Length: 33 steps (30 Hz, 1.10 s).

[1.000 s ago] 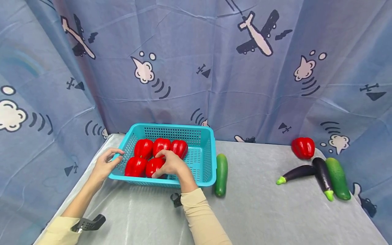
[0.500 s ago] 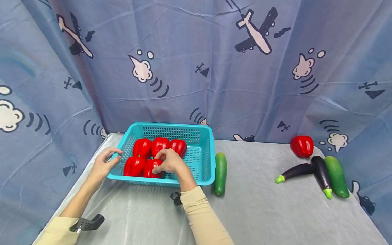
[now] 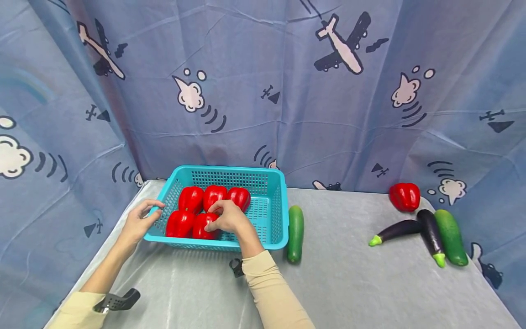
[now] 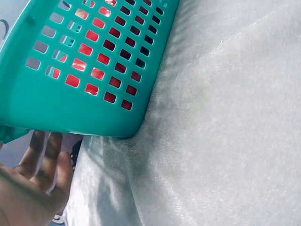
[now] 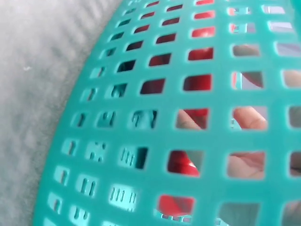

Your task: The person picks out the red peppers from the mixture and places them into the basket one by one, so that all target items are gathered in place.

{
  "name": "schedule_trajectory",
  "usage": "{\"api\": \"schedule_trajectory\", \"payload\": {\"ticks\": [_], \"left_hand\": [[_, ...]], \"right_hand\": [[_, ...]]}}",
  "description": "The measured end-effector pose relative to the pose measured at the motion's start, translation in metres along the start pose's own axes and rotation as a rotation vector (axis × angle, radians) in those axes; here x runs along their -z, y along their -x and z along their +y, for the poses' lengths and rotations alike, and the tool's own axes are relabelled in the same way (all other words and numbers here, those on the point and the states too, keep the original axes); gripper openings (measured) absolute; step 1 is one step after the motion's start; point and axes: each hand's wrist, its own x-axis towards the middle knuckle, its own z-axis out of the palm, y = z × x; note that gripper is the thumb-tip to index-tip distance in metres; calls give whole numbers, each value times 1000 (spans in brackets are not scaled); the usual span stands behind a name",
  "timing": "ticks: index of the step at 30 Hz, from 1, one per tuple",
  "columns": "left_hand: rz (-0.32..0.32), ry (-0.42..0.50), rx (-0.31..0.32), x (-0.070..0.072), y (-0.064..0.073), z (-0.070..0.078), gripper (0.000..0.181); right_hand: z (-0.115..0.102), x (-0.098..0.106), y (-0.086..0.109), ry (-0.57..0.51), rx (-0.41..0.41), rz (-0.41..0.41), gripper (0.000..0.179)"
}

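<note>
A turquoise plastic basket (image 3: 271,245) holds several red bell peppers, three in its back row. My left hand (image 3: 137,223) is at the basket's left end, fingertips right at the rim. The left wrist view shows its fingers (image 4: 45,167) extended toward the basket's outer edge. Inside the basket, my right hand (image 3: 229,217) is bent over the right side of a front-row bell pepper (image 3: 201,227), with thumb and index finger around that side. In the right wrist view, the perforated wall (image 5: 141,132) partly hides these fingers.
A cucumber (image 3: 296,235) lies close along the basket's right side. Farther right on the grey cloth are another red bell pepper (image 3: 405,197), two eggplants (image 3: 431,235) and a second cucumber (image 3: 451,237). A patterned blue curtain (image 3: 246,91) hangs behind the table.
The front-row bell pepper has shifted slightly left, and my right thumb has moved up, nearer the index finger. My left hand has stayed at the rim.
</note>
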Motion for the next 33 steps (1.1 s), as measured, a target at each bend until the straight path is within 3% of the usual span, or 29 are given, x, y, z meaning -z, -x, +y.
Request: {"api": "schedule_trajectory", "payload": {"ticks": [7,11,16,20,24,33], "left_hand": [[-1,9,-11,-1,-2,-3,18],[-1,7,-7,-1,-1,-2,17],[11,-28,17,-1,1,-1,18],[27,-52,23,-1,2,-1,21],[24,-51,14,0,3,0,22],[7,-43,9,1,3,-3,20]], "right_hand": [[-7,12,5,-32,4,-15,50],[-16,33,13,-39,40,-63,50],[-19,70,27,-99,142,-89,41],[-7,99,38,-220,207,-109,37],[12,121,50,-353,194,-107,33],[37,157,83,-401,195,-54,31]]}}
